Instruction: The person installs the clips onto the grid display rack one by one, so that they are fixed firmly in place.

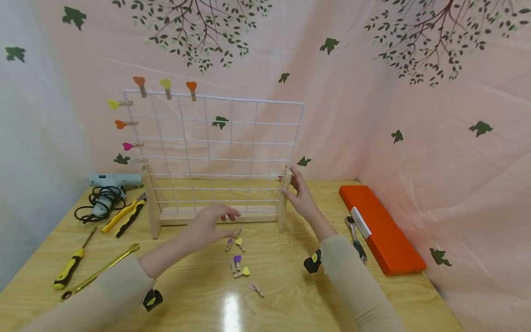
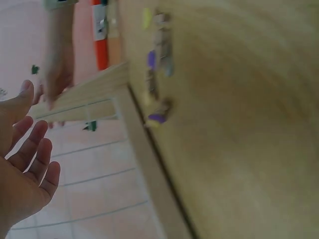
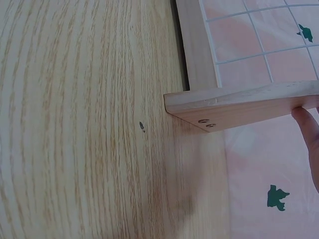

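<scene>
A white wire grid [image 1: 232,140] stands upright in a wooden stand [image 1: 217,218]. My right hand [image 1: 304,198] grips the stand's right post [image 1: 283,207] near its top. In the right wrist view its thumb [image 3: 308,132] presses on the post's outer face. My left hand [image 1: 203,228] hovers before the stand's lower bar, fingers loosely bent, holding nothing. Below it on the table lie several small wooden clothespins with hearts, among them a purple one [image 1: 237,259] and a yellow one [image 1: 246,271]. More heart clothespins, such as an orange one [image 1: 139,85], are clipped along the grid's top and left edges.
At left lie a glue gun [image 1: 101,203] with its cord, yellow-black pliers [image 1: 124,216], a screwdriver [image 1: 71,267] and a wrench [image 1: 101,269]. On the right are a ratchet [image 1: 356,237] and an orange case [image 1: 381,230]. A patterned pink curtain [image 1: 352,115] hangs behind.
</scene>
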### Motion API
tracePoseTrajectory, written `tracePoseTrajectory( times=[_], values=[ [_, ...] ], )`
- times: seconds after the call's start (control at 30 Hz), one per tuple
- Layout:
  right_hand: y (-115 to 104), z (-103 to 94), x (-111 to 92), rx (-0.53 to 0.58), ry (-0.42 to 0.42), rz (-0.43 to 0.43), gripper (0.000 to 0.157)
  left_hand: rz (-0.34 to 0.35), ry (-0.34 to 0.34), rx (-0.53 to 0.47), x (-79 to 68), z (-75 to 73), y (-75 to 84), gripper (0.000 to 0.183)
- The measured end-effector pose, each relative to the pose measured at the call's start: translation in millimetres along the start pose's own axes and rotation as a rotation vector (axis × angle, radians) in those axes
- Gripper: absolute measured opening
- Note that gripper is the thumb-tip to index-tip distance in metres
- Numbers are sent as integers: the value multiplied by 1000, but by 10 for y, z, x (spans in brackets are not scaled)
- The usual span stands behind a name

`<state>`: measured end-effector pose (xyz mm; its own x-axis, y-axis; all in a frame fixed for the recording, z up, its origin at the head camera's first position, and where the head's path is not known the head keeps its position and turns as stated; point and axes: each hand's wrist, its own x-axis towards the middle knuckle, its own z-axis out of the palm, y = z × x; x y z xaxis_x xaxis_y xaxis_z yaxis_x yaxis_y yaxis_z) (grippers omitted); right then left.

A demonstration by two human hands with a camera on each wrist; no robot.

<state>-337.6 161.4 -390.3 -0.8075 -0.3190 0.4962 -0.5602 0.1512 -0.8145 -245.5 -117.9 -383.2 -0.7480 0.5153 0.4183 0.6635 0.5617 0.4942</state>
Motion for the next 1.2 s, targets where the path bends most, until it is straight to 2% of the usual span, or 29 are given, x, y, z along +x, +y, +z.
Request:
tracePoseTrajectory(
  times=[0.1,0.2,0.33,0.43,0.57,0.77,0.9,1.03,1.2],
  values=[
    [-3,6,6,6,1,6,64,-59,-112,-43,-164,265,-130,44],
    [-2,10,7,14,1,15,64,-74,-192,-49,-291,446,-246,41],
    [-6,-7,14,15,6,19,64,-1,-258,-23,-372,566,-360,31],
    [1,-16,12,10,7,20,64,57,-292,-37,-391,602,-407,23],
    [21,-18,9,14,1,10,64,90,-312,-49,-393,620,-428,15],
    [41,-6,6,25,1,4,64,92,-322,-51,-413,625,-429,12],
    [30,6,2,22,-1,4,65,50,-320,-116,-423,599,-418,9],
    [23,6,3,14,-8,0,64,-12,-305,-212,-387,506,-363,5],
    [127,-19,19,8,-4,-5,65,12,-223,-218,-262,266,-207,1]
  ],
)
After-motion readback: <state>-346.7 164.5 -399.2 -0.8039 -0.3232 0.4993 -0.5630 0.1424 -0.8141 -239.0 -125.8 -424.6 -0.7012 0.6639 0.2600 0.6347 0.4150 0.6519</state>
